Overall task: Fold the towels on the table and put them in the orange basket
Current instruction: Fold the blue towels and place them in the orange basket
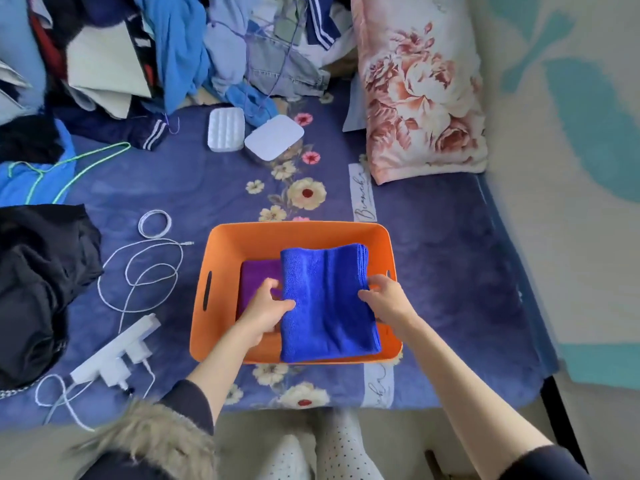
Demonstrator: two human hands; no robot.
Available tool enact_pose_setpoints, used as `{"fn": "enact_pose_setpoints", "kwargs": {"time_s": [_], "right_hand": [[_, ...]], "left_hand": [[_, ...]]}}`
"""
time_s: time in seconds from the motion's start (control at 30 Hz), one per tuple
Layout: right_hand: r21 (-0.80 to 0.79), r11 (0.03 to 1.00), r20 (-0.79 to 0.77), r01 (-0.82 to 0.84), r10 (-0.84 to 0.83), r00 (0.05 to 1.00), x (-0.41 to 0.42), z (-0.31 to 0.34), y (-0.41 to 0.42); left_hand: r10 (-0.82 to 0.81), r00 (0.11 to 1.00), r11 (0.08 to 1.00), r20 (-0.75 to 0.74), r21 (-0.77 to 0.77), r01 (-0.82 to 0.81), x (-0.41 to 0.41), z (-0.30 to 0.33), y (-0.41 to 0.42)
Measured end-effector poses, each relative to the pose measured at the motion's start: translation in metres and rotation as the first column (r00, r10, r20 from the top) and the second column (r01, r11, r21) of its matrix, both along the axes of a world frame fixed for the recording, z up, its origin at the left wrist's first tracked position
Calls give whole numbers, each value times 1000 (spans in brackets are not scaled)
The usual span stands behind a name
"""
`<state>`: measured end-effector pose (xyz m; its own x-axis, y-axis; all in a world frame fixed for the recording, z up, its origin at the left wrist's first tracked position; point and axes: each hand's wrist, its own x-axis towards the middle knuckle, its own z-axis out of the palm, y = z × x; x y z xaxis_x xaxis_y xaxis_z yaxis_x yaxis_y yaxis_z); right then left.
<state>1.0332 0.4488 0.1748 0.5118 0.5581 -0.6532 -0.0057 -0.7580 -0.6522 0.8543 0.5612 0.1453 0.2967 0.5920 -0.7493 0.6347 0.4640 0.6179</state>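
An orange basket (pixel 242 240) stands on the blue flowered bed cover near its front edge. A folded blue towel (pixel 327 303) is held over the basket's right half, its near end hanging over the front rim. My left hand (pixel 266 306) grips the towel's left edge, thumb on top. At the towel's right edge my right hand (pixel 382 297) holds it with curled fingers. A folded purple towel (pixel 258 277) lies on the basket's floor at the left, partly hidden by the blue towel and my left hand.
White cables (pixel 145 265) and a white power strip (pixel 114 355) lie left of the basket. Dark clothing (pixel 38 282) sits at the far left, piled clothes (pixel 180 46) at the back. Two white boxes (pixel 227 128) and a floral pillow (pixel 419 88) lie beyond the basket.
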Motion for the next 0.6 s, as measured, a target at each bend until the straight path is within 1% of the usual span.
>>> {"fn": "enact_pose_setpoints", "kwargs": {"time_s": [0.1, 0.2, 0.37, 0.47, 0.6], "right_hand": [[-104, 992, 42, -73, 78, 996, 13, -37, 25], [-181, 980, 39, -85, 93, 995, 17, -70, 40], [-278, 957, 91, -82, 111, 990, 26, -126, 54], [-356, 932, 116, -71, 119, 986, 25, -150, 58], [-380, 924, 180, -42, 118, 977, 20, -166, 63]], "left_hand": [[13, 999, 1000, -35, -21, -14, 18, -35, 14], [8, 998, 1000, -65, -19, -9, 30, -68, 22], [-10, 995, 999, -99, -42, 6, 45, -131, 27], [-53, 993, 999, -107, 6, 54, 52, -158, 26], [-128, 988, 990, -87, 43, 132, 61, -178, 28]]}}
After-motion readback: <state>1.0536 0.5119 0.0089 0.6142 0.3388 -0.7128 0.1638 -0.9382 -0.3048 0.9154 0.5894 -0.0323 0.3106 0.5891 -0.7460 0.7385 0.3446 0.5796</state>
